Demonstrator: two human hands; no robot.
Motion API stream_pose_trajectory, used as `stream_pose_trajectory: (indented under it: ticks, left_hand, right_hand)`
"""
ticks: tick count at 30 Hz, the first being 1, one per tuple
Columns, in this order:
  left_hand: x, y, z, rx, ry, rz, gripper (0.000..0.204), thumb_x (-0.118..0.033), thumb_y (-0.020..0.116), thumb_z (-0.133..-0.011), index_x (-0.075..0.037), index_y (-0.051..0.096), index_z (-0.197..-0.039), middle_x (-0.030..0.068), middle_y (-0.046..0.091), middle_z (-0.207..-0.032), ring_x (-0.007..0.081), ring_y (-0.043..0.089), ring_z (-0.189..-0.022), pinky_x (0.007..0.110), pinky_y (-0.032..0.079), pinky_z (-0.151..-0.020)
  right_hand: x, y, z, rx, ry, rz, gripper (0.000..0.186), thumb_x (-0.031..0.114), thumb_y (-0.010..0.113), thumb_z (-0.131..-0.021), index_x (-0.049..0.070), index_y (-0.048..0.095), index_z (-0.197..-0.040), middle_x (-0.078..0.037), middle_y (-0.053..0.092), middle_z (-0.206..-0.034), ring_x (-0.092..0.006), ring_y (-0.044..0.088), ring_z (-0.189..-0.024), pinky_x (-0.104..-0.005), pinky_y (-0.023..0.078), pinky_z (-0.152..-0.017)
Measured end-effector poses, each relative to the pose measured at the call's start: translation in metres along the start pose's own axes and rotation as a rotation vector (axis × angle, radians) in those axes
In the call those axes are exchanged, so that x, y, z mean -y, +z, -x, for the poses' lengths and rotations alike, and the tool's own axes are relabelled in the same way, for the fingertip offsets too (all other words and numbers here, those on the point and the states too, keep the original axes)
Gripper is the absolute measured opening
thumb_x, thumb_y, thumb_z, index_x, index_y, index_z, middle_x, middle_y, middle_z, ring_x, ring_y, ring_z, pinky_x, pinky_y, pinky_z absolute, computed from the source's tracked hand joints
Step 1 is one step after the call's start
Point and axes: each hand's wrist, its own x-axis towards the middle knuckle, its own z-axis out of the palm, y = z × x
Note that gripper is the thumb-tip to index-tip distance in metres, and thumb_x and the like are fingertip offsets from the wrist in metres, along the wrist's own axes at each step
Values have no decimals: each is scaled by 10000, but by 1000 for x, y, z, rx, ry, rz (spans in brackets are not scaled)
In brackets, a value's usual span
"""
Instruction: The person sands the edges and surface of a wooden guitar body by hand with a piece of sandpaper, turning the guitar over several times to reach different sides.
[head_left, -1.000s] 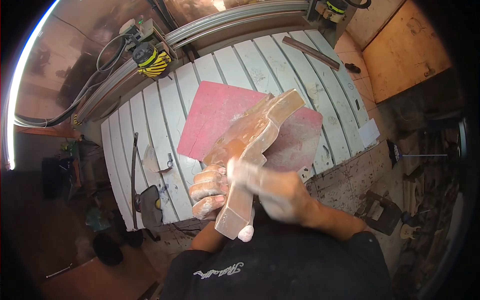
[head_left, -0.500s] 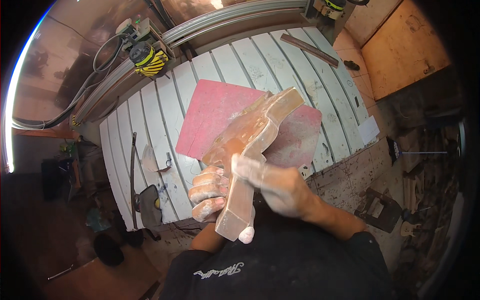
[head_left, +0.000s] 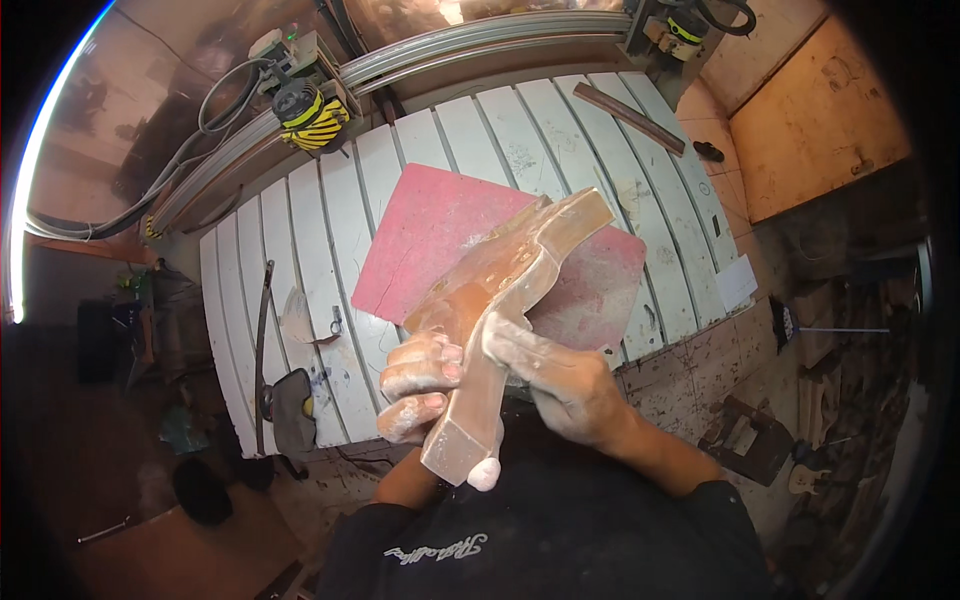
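A long brown workpiece (head_left: 505, 270) with a wavy side edge hangs slantwise in my hands, dulled by pale dust. My left hand (head_left: 420, 382) grips its near part: dusty fingers wrap the left side and a whitened thumb tip shows past the near end. My right hand (head_left: 560, 380) presses closed fingers against the wavy edge near the middle. Whether a small thing lies under those fingers is hidden. Beneath the piece, a dusty pink board (head_left: 430, 225) rests on the slotted white table (head_left: 490, 130).
A machine rail (head_left: 480, 45) runs behind the table, with a spindle head (head_left: 305, 115) at left and another (head_left: 683, 30) at right. A brown bar (head_left: 630, 118) lies far right. A dark strip (head_left: 264, 350) and a grey tool (head_left: 294, 410) lie at left; white paper (head_left: 737, 282) at right.
My right hand, blurred before, shows more sharply now, shifted slightly right along the edge. The workpiece's near end has moved a little left. The whole view has shifted slightly.
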Motion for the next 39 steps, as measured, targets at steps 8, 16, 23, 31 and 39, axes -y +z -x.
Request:
stream_pose_trajectory:
  ticks: [8, 16, 23, 31, 39]
  left_hand:
    - [4, -1, -7, -15, 1, 8, 697, -647, 653, -786, -61, 391, -1056, 135, 515, -921, 256, 535, -836, 404, 460, -801]
    - [12, -3, -21, -41, -4, 69, 687, -639, 657, -782, -63, 386, -1040, 135, 509, -913, 252, 524, -835, 400, 454, -802]
    - [5, -4, -30, 22, -92, 6, 650, -617, 661, -798, -71, 389, -1025, 136, 493, -925, 254, 503, -882, 412, 428, -855]
    - [1, -5, -38, -9, -232, 15, 656, -600, 690, -784, -73, 400, -1046, 120, 455, -956, 249, 477, -926, 424, 405, -876]
    - [3, -11, -42, -60, -292, -19, 680, -616, 715, -795, -66, 424, -1070, 117, 448, -963, 231, 487, -940, 419, 429, -887]
  right_hand:
    - [22, -13, -20, 98, 128, -17, 506, -144, 555, -812, -44, 619, -1304, -242, 590, -1374, -353, 592, -1275, -387, 497, -1067]
    - [29, -7, -22, 72, 84, 61, 565, -97, 546, -811, 22, 592, -1361, -197, 591, -1381, -322, 627, -1210, -373, 564, -943]
    - [28, -1, -34, 39, 100, 109, 574, -107, 555, -808, 27, 596, -1365, -190, 584, -1394, -317, 621, -1222, -373, 563, -942]
    - [26, 5, -32, -3, 95, 146, 566, -91, 566, -811, 45, 612, -1359, -182, 594, -1388, -310, 618, -1234, -378, 547, -981]
    - [28, 13, -38, -49, 101, 99, 497, -135, 522, -831, -13, 638, -1298, -241, 604, -1352, -348, 592, -1272, -395, 498, -1063]
